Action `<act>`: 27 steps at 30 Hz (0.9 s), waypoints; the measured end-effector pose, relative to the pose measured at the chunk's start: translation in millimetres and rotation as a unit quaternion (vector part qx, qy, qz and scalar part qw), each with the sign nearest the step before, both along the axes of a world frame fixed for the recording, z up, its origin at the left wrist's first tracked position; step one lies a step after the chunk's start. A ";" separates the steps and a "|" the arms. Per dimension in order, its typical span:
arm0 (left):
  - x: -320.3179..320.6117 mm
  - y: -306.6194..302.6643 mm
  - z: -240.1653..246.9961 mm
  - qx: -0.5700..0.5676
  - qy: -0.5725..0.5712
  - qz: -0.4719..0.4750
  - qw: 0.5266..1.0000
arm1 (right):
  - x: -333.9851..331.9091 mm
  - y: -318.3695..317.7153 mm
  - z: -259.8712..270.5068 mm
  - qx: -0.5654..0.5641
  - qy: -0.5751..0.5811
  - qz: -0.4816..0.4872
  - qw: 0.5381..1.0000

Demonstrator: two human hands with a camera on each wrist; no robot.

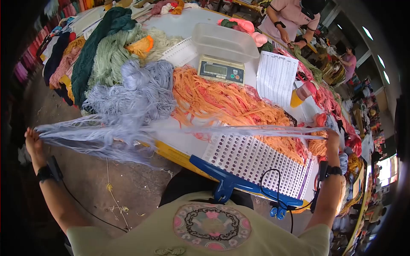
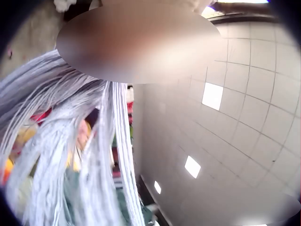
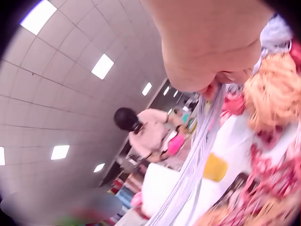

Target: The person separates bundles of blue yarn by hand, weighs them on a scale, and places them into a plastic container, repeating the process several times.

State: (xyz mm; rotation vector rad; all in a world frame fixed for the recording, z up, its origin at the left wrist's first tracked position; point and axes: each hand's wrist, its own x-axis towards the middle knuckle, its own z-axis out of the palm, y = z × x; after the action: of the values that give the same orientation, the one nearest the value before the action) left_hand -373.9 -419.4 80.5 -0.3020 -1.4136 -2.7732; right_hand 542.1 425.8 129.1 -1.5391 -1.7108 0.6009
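Lavender-grey yarn stretches across the head view, pulled out sideways between my two hands. My left hand, far out at the left, grips one end, where the strands fan out and sag below. My right hand curls round a thinner bundle of the strands at the right. In the right wrist view the yarn strands run down from the curled fingers. The left wrist view shows loose strands hanging in several bunches, with that hand blurred out. A heap of the same lavender yarn lies on the table behind the stretched strands.
Orange yarn spreads over the table before a digital scale with a clear plastic tub. A perforated white board with a blue clamp bar lies nearest me. Printed sheets lie right; another person works across the table.
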 end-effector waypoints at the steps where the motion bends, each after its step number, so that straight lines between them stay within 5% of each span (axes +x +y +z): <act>1: 27.5 10.5 15.9 0.034 -0.046 0.112 0.992 | 1.8 -0.8 0.5 0.000 -0.001 -0.002 1.000; 3: 8.2 -46.3 -6.9 0.034 -0.031 0.106 0.993 | -6.9 -11.9 13.6 -0.098 0.021 0.006 0.995; 4: -51.8 -99.3 -37.3 0.072 0.106 -0.329 0.936 | -17.7 -23.8 25.2 -0.146 0.030 0.009 0.989; 6: -2.9 -42.9 -41.6 0.027 0.027 -0.195 0.980 | -36.5 -43.6 42.9 -0.241 0.049 0.015 0.969; 7: 64.2 42.2 -17.7 0.048 -0.070 -0.052 0.995 | -62.1 -56.2 54.8 -0.225 0.100 0.122 0.962; 9: 167.2 171.6 9.2 0.058 -0.084 0.019 0.995 | -113.5 -56.8 79.9 -0.093 0.159 0.276 0.943; 12: 281.6 286.9 25.2 -0.012 -0.005 -0.042 0.999 | -207.5 -91.0 159.4 -0.059 0.331 0.385 0.860; 13: 286.0 297.2 4.6 -0.065 0.101 -0.120 0.986 | -224.4 -80.7 183.9 -0.028 0.333 0.423 0.842; 20: 402.9 425.7 -60.6 -0.134 -0.037 -0.278 0.951 | -347.0 -0.5 353.8 0.161 0.327 0.532 0.764; 22: 407.2 430.7 -81.3 -0.179 -0.023 -0.305 0.935 | -389.0 -15.6 378.2 0.236 0.366 0.524 0.732; 24: 410.2 430.9 -86.4 -0.312 0.194 -0.219 0.904 | -419.4 -13.6 385.0 0.274 0.387 0.517 0.713; 27: 412.4 430.8 -76.7 -0.285 0.165 -0.236 0.914 | -460.5 4.4 368.2 0.318 0.399 0.560 0.653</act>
State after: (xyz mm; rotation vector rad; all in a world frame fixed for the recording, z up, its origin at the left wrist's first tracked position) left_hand 38.5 11.4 3.8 -1.1993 -2.2455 -2.3342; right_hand 81.6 430.2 497.3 0.4534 -1.6397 0.9119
